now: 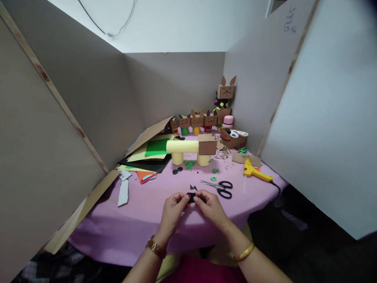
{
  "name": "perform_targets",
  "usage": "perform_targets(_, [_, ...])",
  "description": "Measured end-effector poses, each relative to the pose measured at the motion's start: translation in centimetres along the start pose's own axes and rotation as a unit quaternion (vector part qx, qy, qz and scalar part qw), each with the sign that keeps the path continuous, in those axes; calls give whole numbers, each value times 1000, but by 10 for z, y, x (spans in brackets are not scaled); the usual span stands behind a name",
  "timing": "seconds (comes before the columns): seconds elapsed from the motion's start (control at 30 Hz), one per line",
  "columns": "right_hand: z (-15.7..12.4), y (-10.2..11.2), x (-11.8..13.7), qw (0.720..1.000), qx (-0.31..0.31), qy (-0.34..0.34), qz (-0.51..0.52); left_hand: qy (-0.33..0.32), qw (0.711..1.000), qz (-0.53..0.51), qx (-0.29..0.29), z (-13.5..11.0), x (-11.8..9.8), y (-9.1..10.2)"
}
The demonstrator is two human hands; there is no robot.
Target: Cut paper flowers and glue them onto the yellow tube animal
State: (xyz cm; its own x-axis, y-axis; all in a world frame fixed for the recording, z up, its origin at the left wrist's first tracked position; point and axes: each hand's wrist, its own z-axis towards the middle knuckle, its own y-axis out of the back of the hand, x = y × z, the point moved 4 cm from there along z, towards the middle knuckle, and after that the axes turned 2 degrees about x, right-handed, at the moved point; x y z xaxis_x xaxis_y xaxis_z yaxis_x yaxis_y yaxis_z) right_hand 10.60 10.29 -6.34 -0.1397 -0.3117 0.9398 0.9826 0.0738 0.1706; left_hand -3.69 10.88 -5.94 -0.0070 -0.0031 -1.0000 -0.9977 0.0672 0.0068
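My left hand point(173, 210) and my right hand point(210, 206) meet above the near edge of the purple table point(141, 220). Both pinch a small black paper piece point(191, 197) between their fingertips. Two tiny black paper triangles point(193, 188) lie just beyond it. Black-handled scissors point(219, 187) lie shut on the cloth to the right of my hands. Further back stands a paper figure with a pale yellow tube body point(182, 146), a brown cardboard box head point(207, 144) and two short yellow tube legs.
A yellow glue gun point(255, 171) lies at the right with its cord running off the edge. Stacked coloured paper sheets point(150, 157) lie at the left. Several small box-headed figures point(196, 122) and a cardboard box with white scissors point(234, 137) stand at the back. Board walls enclose the table.
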Motion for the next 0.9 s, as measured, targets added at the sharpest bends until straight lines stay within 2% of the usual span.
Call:
perform_targets(0.57, [0,0,-1,1000,-4,2,-9,0,1000,-19,8,-1,-2,-1])
perform_targets(0.9, [-1,1,-1,1000,-9,0,-11,-12,999,-3,35,-2,-1,-2])
